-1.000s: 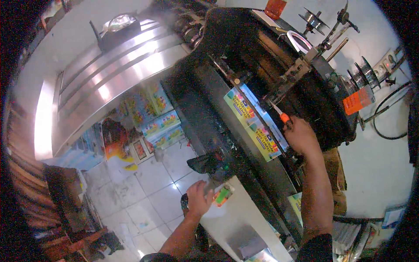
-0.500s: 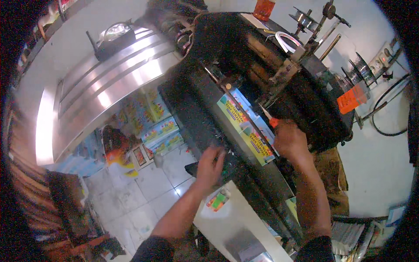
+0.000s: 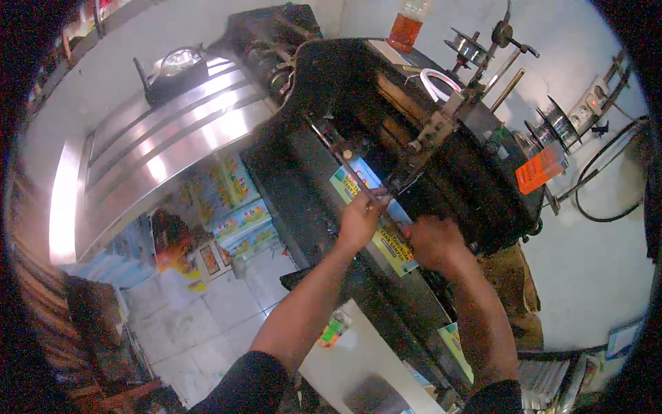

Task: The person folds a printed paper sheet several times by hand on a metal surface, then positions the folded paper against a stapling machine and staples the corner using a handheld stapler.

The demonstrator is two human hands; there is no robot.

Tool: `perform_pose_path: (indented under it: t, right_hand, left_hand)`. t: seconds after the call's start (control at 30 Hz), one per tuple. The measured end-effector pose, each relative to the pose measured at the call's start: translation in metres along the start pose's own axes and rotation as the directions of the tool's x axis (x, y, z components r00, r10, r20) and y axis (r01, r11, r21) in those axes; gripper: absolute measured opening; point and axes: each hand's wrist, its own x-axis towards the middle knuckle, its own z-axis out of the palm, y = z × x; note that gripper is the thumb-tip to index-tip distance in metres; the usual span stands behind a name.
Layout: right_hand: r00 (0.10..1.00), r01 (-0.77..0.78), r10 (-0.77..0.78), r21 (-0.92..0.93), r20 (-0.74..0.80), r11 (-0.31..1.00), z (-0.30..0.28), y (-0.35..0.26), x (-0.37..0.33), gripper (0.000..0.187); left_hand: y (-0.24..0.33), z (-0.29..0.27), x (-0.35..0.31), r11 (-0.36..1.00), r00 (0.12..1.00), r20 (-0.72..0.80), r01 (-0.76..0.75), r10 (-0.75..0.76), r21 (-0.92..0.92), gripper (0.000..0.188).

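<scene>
Both my hands work at a dark stitching machine (image 3: 476, 200) fitted with wire spools. My left hand (image 3: 360, 222) is closed at a thin metal rod (image 3: 324, 138) below the machine's head; what its fingers pinch is hidden. Just right of it, my right hand (image 3: 436, 243) is closed round a red-handled pointed tool, which its fingers now almost wholly cover. Yellow-and-blue printed booklets (image 3: 394, 254) lie on the sloping black bed (image 3: 296, 186), beneath and beside my hands. Another booklet (image 3: 455, 348) rests lower on the bed, by my right forearm.
A shiny metal cabinet (image 3: 172, 138) stands at the left, with stacks of booklets (image 3: 241, 224) below it. Nearer me is a pale board (image 3: 358, 359). A bottle of orange liquid (image 3: 408, 27), wire spools (image 3: 465, 50) and an orange tag (image 3: 538, 171) are at the machine's far and right sides.
My left hand has moved up and right from the bed's near edge to the rod. My right hand has shifted slightly down and left, and the tool's tip no longer shows.
</scene>
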Motion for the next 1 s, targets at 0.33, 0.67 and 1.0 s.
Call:
perform_pose_path:
  t: [0.33, 0.67, 1.0]
  right_hand:
    - [1.0, -0.002, 0.002, 0.088, -0.009, 0.996, -0.013, 0.021, -0.032, 0.024]
    - [0.996, -0.078, 0.088, 0.392, -0.008, 0.917, -0.01, 0.044, -0.022, 0.033]
    - [0.989, 0.007, 0.061, 0.464, -0.132, 0.886, 0.013, 0.061, -0.008, 0.03]
  left_hand:
    - [0.001, 0.004, 0.019, 0.993, 0.994, 0.105, -0.03, 0.018, 0.118, 0.033]
    - [-0.019, 0.016, 0.012, 0.971, 0.993, 0.064, 0.108, -0.096, -0.214, 0.03]
    - [-0.016, 0.007, 0.01, 0.914, 0.959, 0.232, 0.235, -0.163, -0.329, 0.029]
